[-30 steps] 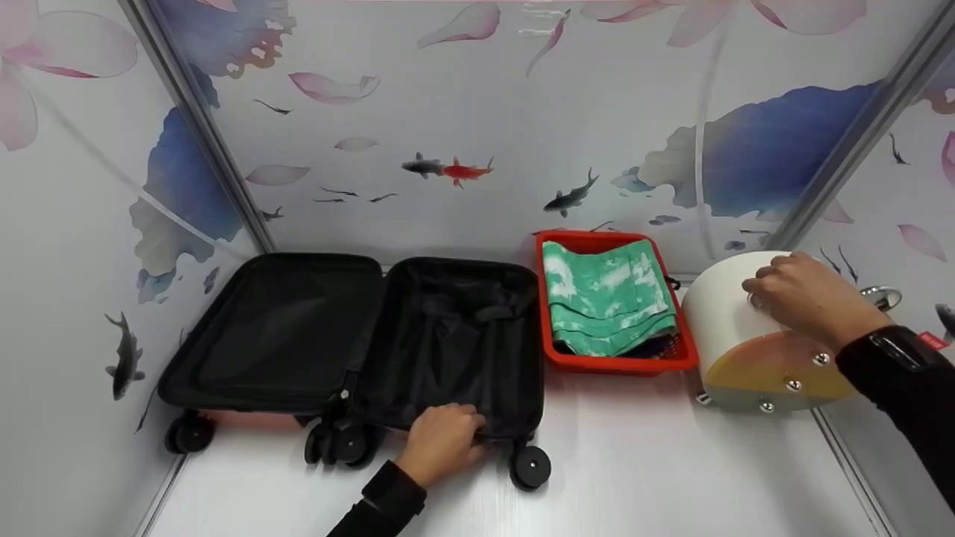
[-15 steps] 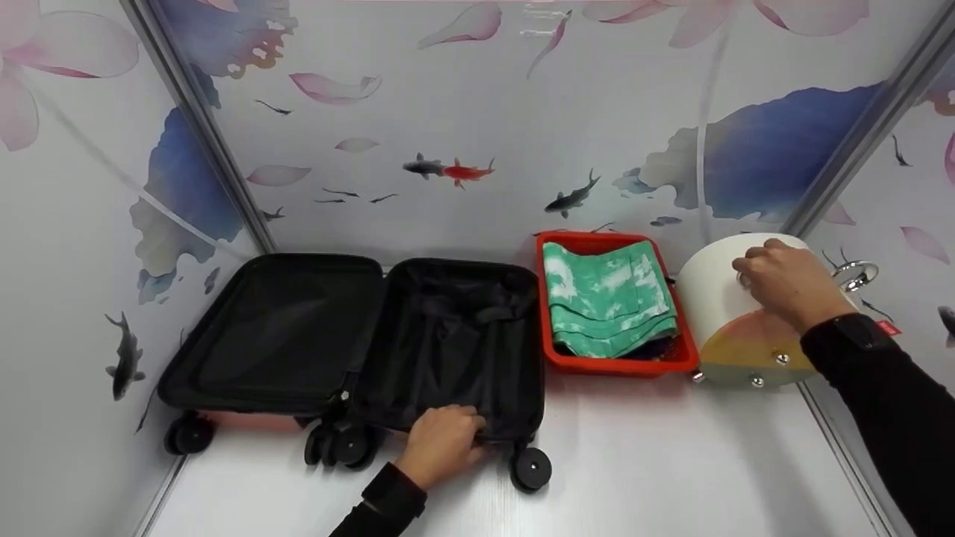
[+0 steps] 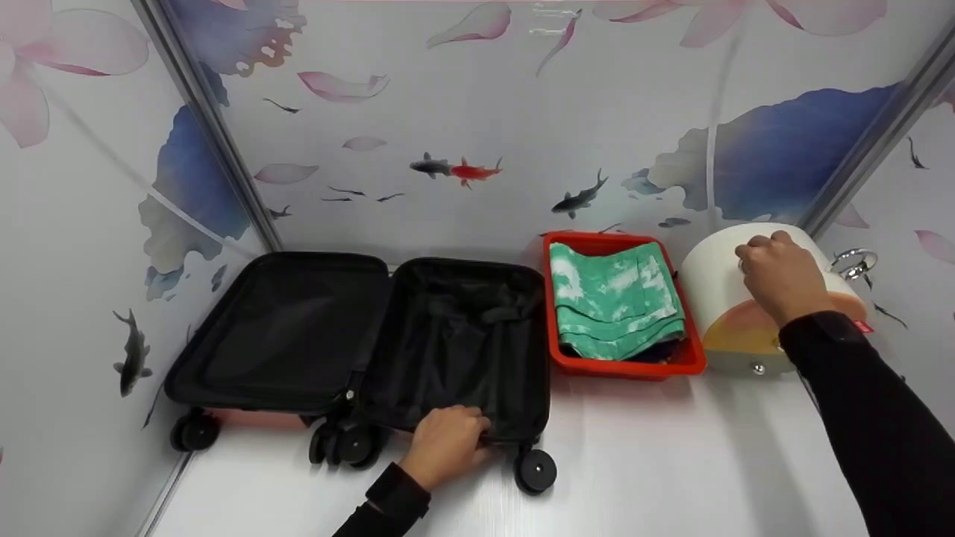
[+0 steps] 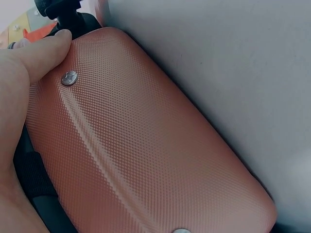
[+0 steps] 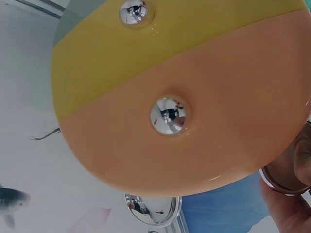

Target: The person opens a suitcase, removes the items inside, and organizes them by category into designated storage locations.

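Observation:
My left hand (image 3: 448,445) holds the front rim of an open suitcase (image 3: 276,332). In the left wrist view the thumb lies along the suitcase's pink textured shell (image 4: 146,131), while the fingertips are hidden behind the rim. To the right, my right hand (image 3: 783,277) holds a rounded white handbag (image 3: 712,280) with orange, yellow and grey panels and shiny round studs. A metal ring handle (image 5: 282,187) is in that hand in the right wrist view. The other ring handle (image 3: 854,262) sticks out at the bag's right side, near a small red tag (image 3: 862,327).
Between suitcase and handbag stands a red basket (image 3: 627,368) with folded green-and-white cloth (image 3: 615,298) in it. Black wheels (image 3: 536,470) jut from the suitcase's front. Walls printed with fish and petals close in the white surface (image 3: 627,447) at the back and both sides.
My right hand has moved the handbag up and slightly left in the head view, and its studded underside has tipped partly out of sight. The left hand keeps its place on the suitcase rim.

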{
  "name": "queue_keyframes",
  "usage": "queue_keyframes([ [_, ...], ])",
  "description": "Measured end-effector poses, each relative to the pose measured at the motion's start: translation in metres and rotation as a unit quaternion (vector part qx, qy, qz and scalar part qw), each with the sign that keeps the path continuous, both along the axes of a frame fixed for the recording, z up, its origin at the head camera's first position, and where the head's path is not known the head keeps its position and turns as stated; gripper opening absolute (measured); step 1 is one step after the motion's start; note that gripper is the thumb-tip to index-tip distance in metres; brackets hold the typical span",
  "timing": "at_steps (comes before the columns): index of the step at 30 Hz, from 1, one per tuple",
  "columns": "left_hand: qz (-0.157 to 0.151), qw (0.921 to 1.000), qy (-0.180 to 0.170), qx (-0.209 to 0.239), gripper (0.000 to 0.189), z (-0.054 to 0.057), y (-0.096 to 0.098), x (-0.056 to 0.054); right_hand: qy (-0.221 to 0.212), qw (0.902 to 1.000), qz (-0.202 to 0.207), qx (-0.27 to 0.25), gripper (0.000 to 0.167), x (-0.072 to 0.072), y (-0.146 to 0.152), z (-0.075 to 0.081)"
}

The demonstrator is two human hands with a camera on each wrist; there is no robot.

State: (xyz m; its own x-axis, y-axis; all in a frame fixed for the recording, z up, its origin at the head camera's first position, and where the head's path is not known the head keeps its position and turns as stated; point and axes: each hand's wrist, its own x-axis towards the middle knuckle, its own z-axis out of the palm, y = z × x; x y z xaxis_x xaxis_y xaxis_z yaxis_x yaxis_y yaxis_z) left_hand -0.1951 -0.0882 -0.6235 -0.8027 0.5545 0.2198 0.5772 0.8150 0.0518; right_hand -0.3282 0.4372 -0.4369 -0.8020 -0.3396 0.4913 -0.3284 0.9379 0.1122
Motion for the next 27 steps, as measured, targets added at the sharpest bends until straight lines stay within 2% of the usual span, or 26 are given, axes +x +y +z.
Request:
queue_keyframes([
  [9,-0.003,1.0000,-0.001,-0.005,0.026,0.000,-0.001,-0.002,0.022,0.9985,-0.017,-0.047,0.019,-0.013,-0.005,-0.005],
  [15,-0.002,1.0000,-0.003,-0.008,0.025,0.001,-0.001,0.000,0.008,0.9982,-0.010,-0.059,0.020,-0.017,-0.004,-0.005],
  [20,-0.001,0.9999,-0.007,-0.009,0.025,0.001,0.000,-0.001,-0.002,0.9958,-0.016,-0.090,0.023,-0.018,-0.005,-0.007],
  [27,-0.001,0.9999,-0.004,-0.009,0.027,0.001,0.000,0.000,-0.027,0.9931,-0.059,-0.097,0.027,-0.019,-0.012,-0.005],
])
